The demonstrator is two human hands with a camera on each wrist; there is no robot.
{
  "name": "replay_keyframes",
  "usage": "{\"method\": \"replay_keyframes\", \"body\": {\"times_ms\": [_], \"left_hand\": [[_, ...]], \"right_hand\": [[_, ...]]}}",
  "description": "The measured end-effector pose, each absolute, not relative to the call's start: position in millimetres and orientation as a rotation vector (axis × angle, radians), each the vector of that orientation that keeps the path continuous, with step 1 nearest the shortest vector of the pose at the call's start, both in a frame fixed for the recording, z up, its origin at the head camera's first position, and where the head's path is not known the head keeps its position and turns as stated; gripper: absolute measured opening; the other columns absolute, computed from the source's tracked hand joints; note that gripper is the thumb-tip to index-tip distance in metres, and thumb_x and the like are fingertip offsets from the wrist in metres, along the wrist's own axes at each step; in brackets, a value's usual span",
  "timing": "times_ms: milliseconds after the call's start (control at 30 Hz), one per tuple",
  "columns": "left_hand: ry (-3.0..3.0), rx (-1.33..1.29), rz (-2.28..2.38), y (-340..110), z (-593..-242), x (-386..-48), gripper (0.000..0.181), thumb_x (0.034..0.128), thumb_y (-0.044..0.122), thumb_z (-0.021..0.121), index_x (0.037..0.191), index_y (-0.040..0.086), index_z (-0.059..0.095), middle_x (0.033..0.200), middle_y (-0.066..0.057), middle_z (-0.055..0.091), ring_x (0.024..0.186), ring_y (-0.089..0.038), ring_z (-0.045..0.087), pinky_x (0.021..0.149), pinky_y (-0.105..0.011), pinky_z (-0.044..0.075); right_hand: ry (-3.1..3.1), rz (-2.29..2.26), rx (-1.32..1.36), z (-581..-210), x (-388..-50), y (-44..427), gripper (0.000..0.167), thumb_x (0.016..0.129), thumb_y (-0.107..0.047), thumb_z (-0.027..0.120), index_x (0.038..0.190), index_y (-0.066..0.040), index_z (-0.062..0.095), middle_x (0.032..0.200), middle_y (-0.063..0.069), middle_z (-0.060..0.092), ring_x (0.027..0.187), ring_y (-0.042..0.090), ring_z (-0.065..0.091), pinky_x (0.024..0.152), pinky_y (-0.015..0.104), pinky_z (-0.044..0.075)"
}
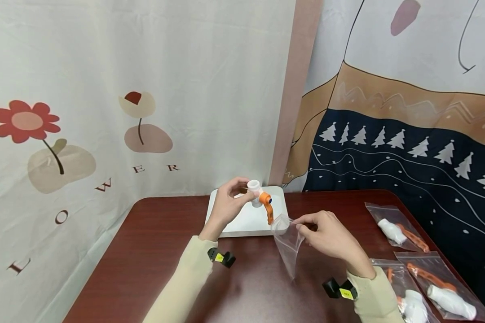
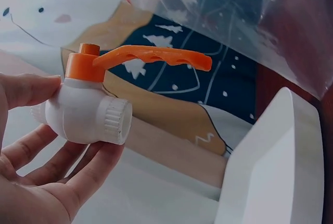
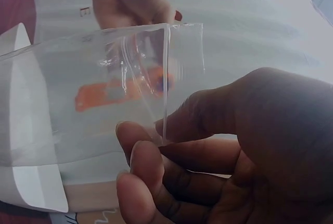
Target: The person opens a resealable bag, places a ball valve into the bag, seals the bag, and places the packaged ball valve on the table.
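My left hand [image 1: 229, 204] grips a white plastic ball valve [image 2: 83, 110] by its body, thumb on one side and fingers beneath. The valve's orange lever handle [image 2: 156, 54] sticks out from its orange cap; in the head view it points down toward the bag. My right hand [image 1: 327, 233] pinches the top edge of a clear zip bag [image 1: 288, 246] between thumb and fingers. The bag hangs down, and nothing shows inside it. In the right wrist view the orange handle shows blurred through the bag's film [image 3: 47, 125]. Valve and bag are close together above a white tray [image 1: 242, 229].
At the table's right side lie several clear zip bags, each with white and orange valve parts: one bag [image 1: 381, 211] at the back, another [image 1: 408, 258] nearer the front corner. The brown table [image 1: 145, 269] meets a printed cloth backdrop [image 1: 210, 89] behind.
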State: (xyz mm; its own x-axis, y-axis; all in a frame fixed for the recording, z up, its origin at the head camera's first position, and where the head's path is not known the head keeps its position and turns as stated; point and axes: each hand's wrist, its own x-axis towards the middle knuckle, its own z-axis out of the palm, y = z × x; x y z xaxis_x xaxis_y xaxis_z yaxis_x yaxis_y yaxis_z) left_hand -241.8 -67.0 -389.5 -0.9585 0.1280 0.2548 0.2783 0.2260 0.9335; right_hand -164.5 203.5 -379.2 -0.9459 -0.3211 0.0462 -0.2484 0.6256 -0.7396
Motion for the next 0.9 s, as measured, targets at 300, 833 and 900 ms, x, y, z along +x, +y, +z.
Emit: {"method": "replay_keyframes", "body": {"times_ms": [300, 833, 900], "left_hand": [[-2.162, -0.532, -1.906, -70.1, -374.2, -223.0, 0.028, 0.0861, 0.01, 0.08, 0.112, 0.008, 0.071, 0.111, -0.012, 0.071, 0.099, -0.02, 0.069, 0.086, -0.031, 0.059], [-1.939, -0.757, -1.953, -58.8, -358.3, -194.4, 0.031, 0.0817, -0.007, 0.077, 0.111, -0.004, 0.068, 0.108, -0.014, 0.069, 0.098, -0.016, 0.067, 0.085, -0.032, 0.062], [-1.925, -0.779, -1.96, -57.2, -357.2, -191.4, 0.031, 0.0817, -0.007, 0.077, 0.112, -0.004, 0.067, 0.108, -0.009, 0.069, 0.098, -0.015, 0.067, 0.085, -0.034, 0.062]], "right_hand": [[2.746, -1.212, -0.523, -382.9, -164.6, 199.9, 0.024, 0.097, -0.009, 0.061, 0.114, -0.009, 0.078, 0.068, -0.002, 0.062, 0.051, 0.01, 0.052, 0.047, 0.023, 0.04], [2.746, -1.199, -0.493, -382.5, -164.0, 197.9, 0.024, 0.097, -0.01, 0.061, 0.113, -0.011, 0.079, 0.061, -0.003, 0.054, 0.045, 0.008, 0.042, 0.045, 0.022, 0.035], [2.74, -1.203, -0.492, -382.1, -164.2, 197.6, 0.025, 0.097, -0.01, 0.061, 0.114, -0.01, 0.079, 0.061, -0.003, 0.053, 0.045, 0.008, 0.042, 0.044, 0.022, 0.035]]}}
